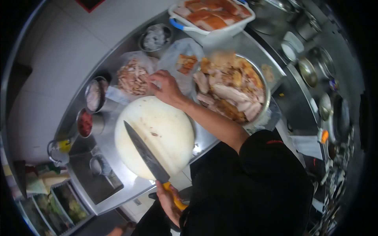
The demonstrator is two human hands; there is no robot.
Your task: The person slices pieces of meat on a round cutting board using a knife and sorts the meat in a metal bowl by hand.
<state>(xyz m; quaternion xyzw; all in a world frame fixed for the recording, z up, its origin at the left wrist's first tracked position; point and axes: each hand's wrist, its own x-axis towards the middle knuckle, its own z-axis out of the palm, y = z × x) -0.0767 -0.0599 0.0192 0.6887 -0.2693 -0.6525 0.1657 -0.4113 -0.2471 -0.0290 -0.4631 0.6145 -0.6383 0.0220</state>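
A long knife (147,153) with a yellow handle is in my left hand (169,202), its blade lying over the round white cutting board (173,129). Small brown scraps dot the board. Beyond its far edge, my right hand (167,87) has its fingers bent together beside the cut meat strips (133,78) in a plastic bag; what they pinch, if anything, is too small to make out. Large cooked meat pieces (232,90) fill a round metal tray near my right forearm. Another plastic bag (173,55) holds a few browned pieces (186,63).
Behind stands a white tub (193,30) of browned meat slabs. Metal containers (97,125) line the counter's left side, one with red contents. A sink (92,185) is at lower left, near trays of greens (75,206). Pots and bowls (308,72) stand at right.
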